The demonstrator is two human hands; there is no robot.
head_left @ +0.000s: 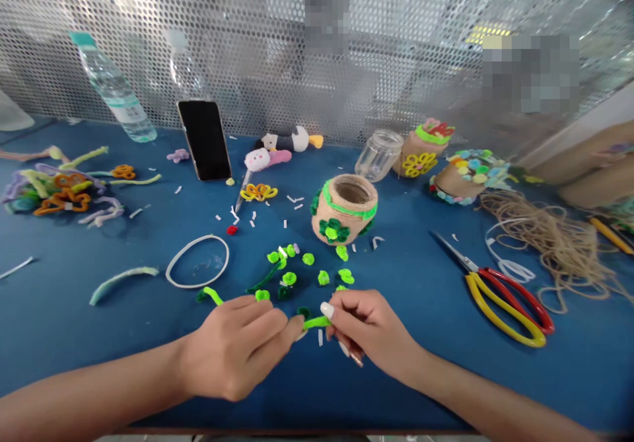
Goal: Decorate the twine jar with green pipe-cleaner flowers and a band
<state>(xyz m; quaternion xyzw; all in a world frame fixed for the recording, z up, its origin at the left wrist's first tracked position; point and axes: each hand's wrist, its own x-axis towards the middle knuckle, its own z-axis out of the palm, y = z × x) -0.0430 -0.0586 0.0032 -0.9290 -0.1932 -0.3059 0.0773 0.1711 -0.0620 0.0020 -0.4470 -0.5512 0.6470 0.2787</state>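
A bright green pipe cleaner is stretched between my two hands, near the table's front edge. My left hand is closed, pinching one end, and a green length sticks out behind it. Thumb and fingers of my right hand pinch the other end. Just beyond lie several small bright green coils and a dark green pipe cleaner piece. Behind them stands a twine-wrapped jar with a green band and a dark green flower on its side.
Red and yellow handled scissors and loose twine lie at right. A glass jar and decorated jars stand behind. A phone, bottles, a white ring and a colourful pipe cleaner pile are at left.
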